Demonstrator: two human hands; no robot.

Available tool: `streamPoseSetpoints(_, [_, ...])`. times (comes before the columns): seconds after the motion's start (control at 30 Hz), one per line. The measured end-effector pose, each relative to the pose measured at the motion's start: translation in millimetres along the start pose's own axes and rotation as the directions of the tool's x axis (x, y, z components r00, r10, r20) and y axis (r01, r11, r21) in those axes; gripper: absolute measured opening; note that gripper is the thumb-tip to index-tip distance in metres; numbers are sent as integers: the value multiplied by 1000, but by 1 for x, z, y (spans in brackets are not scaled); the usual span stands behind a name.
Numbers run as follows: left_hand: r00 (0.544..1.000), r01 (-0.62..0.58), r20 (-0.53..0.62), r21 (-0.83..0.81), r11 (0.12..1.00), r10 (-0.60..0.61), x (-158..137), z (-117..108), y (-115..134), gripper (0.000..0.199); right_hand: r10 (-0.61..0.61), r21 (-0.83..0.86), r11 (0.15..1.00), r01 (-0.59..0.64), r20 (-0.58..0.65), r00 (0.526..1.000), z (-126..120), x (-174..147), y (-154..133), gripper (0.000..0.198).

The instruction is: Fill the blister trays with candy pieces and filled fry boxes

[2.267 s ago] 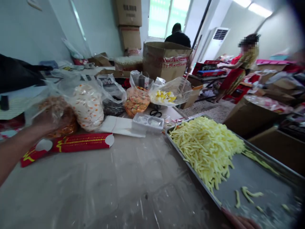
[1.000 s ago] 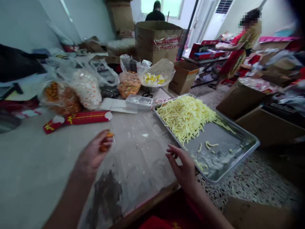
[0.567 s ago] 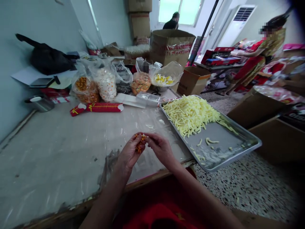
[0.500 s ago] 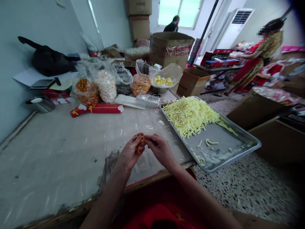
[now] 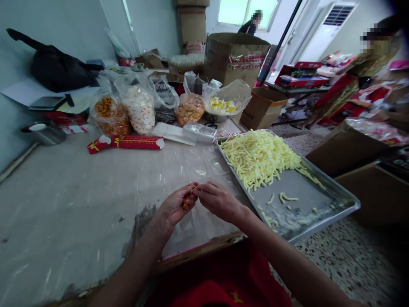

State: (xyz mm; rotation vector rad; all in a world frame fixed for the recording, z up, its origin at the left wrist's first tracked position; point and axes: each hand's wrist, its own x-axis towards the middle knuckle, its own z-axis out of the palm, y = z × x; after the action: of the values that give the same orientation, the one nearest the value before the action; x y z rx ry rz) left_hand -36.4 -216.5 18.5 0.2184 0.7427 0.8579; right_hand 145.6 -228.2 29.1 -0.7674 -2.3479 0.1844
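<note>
My left hand is curled around a cluster of small orange pieces, held above the near part of the table. Beside it, my right hand has its thumb and fingers pinched together at the top of that cluster. Whatever lies between those right fingertips is too small to make out. To the right of both hands, a metal tray bears a heap of pale yellow strips that look like fries. A few loose strips lie on its bare part.
Along the back stand clear bags of orange bits, white pieces and orange-pink pieces. Red printed cartons lie flat before them. A metal mug stands left. Cardboard boxes and two people are beyond the table.
The view has shifted slightly. My right hand's fingers have closed in over the orange pieces, covering more of them. My left hand still holds the cluster.
</note>
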Motion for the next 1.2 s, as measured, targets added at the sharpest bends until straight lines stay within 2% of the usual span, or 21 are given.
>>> streamPoseSetpoints(0.07, [999,-14,-34,20,1000,14,10,3,8,9,212,147,969,-201,-68,975,-3,1,17,25])
streamPoseSetpoints(0.1, [998,-21,-54,35,999,23,15,4,13,8,352,223,918,-327,-84,932,-5,3,31,22])
streamPoseSetpoints(0.17, [995,-36,-94,75,997,43,25,4,24,6,601,302,774,-557,-73,796,-12,11,67,16])
streamPoseSetpoints(0.2, [993,-44,-107,87,995,53,29,5,30,4,681,295,712,-637,-69,729,-14,17,88,15])
streamPoseSetpoints(0.23, [991,-59,-114,94,994,69,33,5,35,3,727,256,675,-692,-72,683,-15,23,109,14])
streamPoseSetpoints(0.27, [989,-78,-116,106,991,90,36,5,40,3,750,198,658,-727,-84,656,-15,30,129,13])
streamPoseSetpoints(0.3, [987,-98,-118,125,987,113,38,5,44,4,755,127,656,-744,-87,650,-13,38,146,12])
streamPoseSetpoints(0.37, [983,-122,-119,169,978,144,41,5,52,8,730,-24,681,-732,-58,681,-5,51,171,10])
streamPoseSetpoints(0.47, [979,-125,-139,159,979,147,44,6,64,9,655,-199,748,-633,68,753,8,62,184,8])
streamPoseSetpoints(0.6, [982,-89,-161,36,995,94,50,3,75,17,561,-236,821,-520,170,810,16,62,186,13])
streamPoseSetpoints(0.67, [988,-65,-137,7,998,65,52,2,76,23,580,-214,812,-543,181,795,16,62,191,17])
streamPoseSetpoints(0.8, [990,-43,-132,-6,999,42,51,1,73,24,741,-134,672,-729,118,661,13,68,203,8])
streamPoseSetpoints(0.83, [990,-48,-135,-6,999,46,50,1,71,23,755,-115,656,-746,101,648,12,70,201,7])
streamPoseSetpoints(0.87, [988,-57,-141,-8,998,55,49,2,70,21,755,-87,656,-750,82,651,11,72,196,7])
streamPoseSetpoints(0.93, [985,-85,-152,-19,996,81,50,2,66,19,720,20,692,-721,45,693,8,74,174,10])
streamPoseSetpoints(1.03, [979,-116,-176,-44,992,106,55,3,58,17,596,203,784,-587,20,803,11,71,124,14])
streamPoseSetpoints(1.1, [977,-126,-179,-52,991,115,58,4,51,16,496,217,843,-492,41,867,17,66,93,12])
streamPoseSetpoints(1.2, [980,-128,-159,-42,991,120,60,4,43,17,456,185,872,-454,35,889,28,58,65,18])
